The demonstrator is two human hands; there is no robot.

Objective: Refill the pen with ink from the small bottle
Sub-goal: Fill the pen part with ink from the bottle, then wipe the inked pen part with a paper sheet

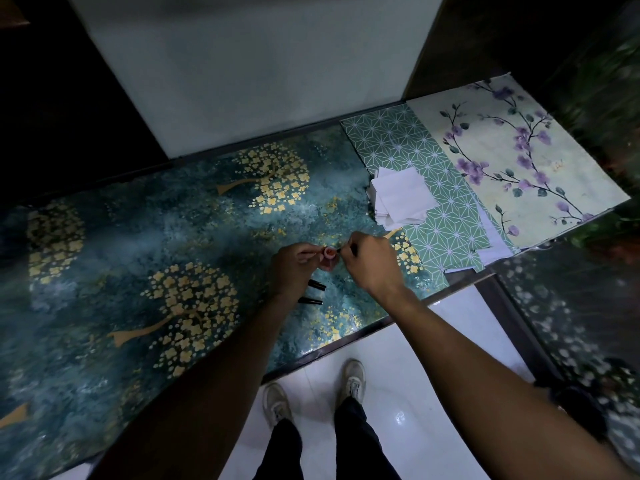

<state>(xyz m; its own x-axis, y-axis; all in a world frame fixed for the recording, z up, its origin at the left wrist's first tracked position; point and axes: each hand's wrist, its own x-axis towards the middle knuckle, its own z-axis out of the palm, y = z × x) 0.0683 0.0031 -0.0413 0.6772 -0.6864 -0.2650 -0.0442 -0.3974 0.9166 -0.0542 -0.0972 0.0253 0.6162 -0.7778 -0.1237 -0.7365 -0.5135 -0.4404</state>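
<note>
Bench (104,258): broad surface covered in dark teal sheet with gold trees; it carries everything and both hands work over its middle, near the front edge.
Patterned sheets: a green star-patterned sheet (408,161) and a pale sheet with purple blossom (519,161) lie at the far right, well apart from the work.
Paper squares (398,195): a loose white pile beyond and right of the hands, within reach of the right hand for blotting.
Left hand (294,271): curled around the small bottle (329,258), thumb and fingers closed on its body; it holds the bottle just above or on the bench, I cannot tell which.
Right hand (370,261): fingers pinched shut on the pen part (348,250), a thin dark piece that shows only above the knuckles.
Bottle mouth: open, reddish ring facing up and slightly toward the camera, lying just left of the right fingertips.
Key relation: the dark piece's long axis runs roughly level, right to left, its tip at the bottle's rim; the mouth lies directly left of the tip, so the next move looks like a short push leftward and down.
Nearer hand: the right carries the moving piece; the left only steadies.
Loose pen pieces (315,292): two short black tubes lie on the bench just nearer than the left hand, partly hidden under it.
</note>
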